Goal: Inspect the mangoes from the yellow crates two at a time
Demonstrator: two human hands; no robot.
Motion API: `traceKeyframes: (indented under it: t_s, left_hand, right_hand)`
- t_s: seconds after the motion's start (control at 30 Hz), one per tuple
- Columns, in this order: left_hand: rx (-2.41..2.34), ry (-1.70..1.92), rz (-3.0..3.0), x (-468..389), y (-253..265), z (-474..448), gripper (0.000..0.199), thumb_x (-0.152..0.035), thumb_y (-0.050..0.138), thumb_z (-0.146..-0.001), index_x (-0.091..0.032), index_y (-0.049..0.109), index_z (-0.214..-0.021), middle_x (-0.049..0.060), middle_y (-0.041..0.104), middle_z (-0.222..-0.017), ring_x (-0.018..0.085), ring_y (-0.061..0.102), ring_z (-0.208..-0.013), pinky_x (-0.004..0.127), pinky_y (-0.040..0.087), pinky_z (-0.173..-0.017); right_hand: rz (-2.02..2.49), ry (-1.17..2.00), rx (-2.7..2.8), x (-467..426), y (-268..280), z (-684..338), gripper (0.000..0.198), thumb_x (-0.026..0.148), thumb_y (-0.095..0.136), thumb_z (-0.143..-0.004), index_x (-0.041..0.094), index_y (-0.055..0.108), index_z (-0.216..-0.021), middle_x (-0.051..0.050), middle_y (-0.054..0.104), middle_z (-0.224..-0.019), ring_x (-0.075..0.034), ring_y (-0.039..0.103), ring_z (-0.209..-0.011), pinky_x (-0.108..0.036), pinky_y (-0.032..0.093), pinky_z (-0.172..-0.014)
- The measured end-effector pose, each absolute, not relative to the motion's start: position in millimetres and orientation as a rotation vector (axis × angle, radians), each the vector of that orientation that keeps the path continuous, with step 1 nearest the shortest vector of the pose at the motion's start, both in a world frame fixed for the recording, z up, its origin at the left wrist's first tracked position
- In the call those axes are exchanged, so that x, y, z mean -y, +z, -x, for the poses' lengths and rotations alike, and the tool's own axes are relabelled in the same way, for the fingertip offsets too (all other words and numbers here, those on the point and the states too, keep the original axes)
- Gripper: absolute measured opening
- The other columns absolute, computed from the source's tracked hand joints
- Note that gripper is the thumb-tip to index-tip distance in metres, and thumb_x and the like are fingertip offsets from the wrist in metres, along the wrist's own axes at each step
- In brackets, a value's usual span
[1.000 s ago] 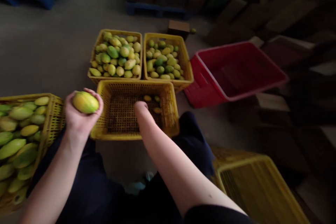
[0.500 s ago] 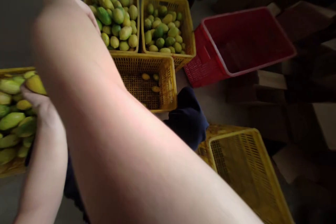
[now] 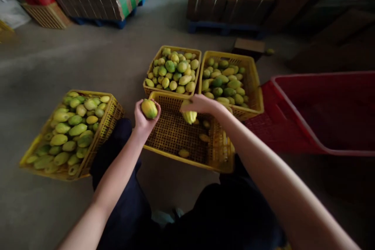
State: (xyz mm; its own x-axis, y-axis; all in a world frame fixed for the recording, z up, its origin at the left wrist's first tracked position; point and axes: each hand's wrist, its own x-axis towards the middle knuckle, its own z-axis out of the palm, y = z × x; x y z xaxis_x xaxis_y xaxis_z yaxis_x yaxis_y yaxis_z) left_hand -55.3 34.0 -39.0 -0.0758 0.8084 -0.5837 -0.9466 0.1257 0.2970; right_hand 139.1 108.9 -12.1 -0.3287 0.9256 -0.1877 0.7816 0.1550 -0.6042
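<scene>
My left hand (image 3: 143,120) is wrapped round a yellow-green papaya (image 3: 149,108) above the left end of a yellow plastic crate (image 3: 166,133). Over the middle of that same crate, my right hand (image 3: 202,104) grips another papaya (image 3: 190,116), pale yellow-green and ridged, from above; part of it is hidden by the fingers. A few small papayas (image 3: 204,137) lie on the crate's slatted bottom, mostly toward its right side.
To the left stands a full yellow crate (image 3: 115,115) of papayas. Two more filled crates, one at back left (image 3: 145,84) and one at back right (image 3: 256,86), adjoin the middle one. A red crate (image 3: 265,125) is at right. Stacked cartons (image 3: 208,6) stand behind.
The view has swung left and up. My left hand has come from the left crate with a papaya, and my right arm has drawn back so its hand is over the middle crate.
</scene>
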Motion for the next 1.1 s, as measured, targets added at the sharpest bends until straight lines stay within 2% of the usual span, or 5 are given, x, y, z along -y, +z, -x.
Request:
traceKeyframes:
  t_s: [0.13, 0.27, 0.5, 0.73, 1.1]
  left_hand:
    - [-0.889, 1.238, 0.174, -32.1, -36.0, 32.9, 0.019, -0.028, 0.05, -0.086, -0.014, 0.062, -0.081, 0.003, 0.063, -0.063, 0.013, 0.063, -0.055, 0.022, 0.054, -0.05]
    - [-0.848, 1.179, -0.035, -42.0, -15.1, 22.1, 0.022, -0.025, 0.048, -0.085, -0.012, 0.064, -0.078, 0.006, 0.065, -0.062, 0.014, 0.063, -0.053, 0.023, 0.053, -0.047]
    - [-0.816, 1.339, -0.233, -39.8, -21.3, -9.7, 0.021, -0.024, 0.052, -0.079, -0.013, 0.063, -0.064, 0.003, 0.065, -0.059, 0.011, 0.06, -0.052, 0.02, 0.049, -0.052]
    - [-0.92, 1.359, -0.303, -2.4, -48.8, -28.6, 0.021, -0.035, 0.06, -0.07, -0.016, 0.066, -0.065, 0.002, 0.064, -0.061, 0.016, 0.062, -0.061, 0.026, 0.048, -0.061]
    - [-0.773, 1.488, -1.163, 14.5, -27.9, 3.6, 0.031, -0.035, 0.054, -0.082, -0.019, 0.071, -0.063, 0.007, 0.064, -0.074, 0.021, 0.057, -0.078, 0.029, 0.042, -0.079]
  right_hand:
    - [1.397, 1.419, 2.107, -47.3, -13.8, -188.2, 0.027, 0.043, 0.081, -0.061, 0.019, 0.07, -0.067, -0.003, 0.07, -0.069, -0.021, 0.064, -0.067, -0.03, 0.049, -0.06]
    - [1.013, 1.746, 1.557, -9.5, -9.9, -199.2, 0.044, 0.044, 0.083, -0.059, 0.022, 0.067, -0.094, -0.002, 0.07, -0.086, -0.021, 0.065, -0.079, -0.034, 0.053, -0.073]
    - [0.942, 1.516, 1.063, 4.1, -40.2, -181.0, 0.062, 0.032, 0.091, -0.048, 0.028, 0.046, -0.092, 0.003, 0.063, -0.09, -0.018, 0.064, -0.075, -0.033, 0.052, -0.074]
    - [1.054, 1.084, 1.358, 20.4, -52.6, -161.1, 0.055, 0.026, 0.079, -0.06, 0.028, 0.05, -0.107, -0.002, 0.061, -0.101, -0.021, 0.06, -0.093, -0.034, 0.051, -0.083]
    - [0.988, 0.751, 1.625, 44.5, -54.7, -138.2, 0.043, 0.019, 0.076, -0.067, 0.026, 0.056, -0.104, -0.001, 0.064, -0.095, -0.018, 0.06, -0.082, -0.032, 0.05, -0.077]
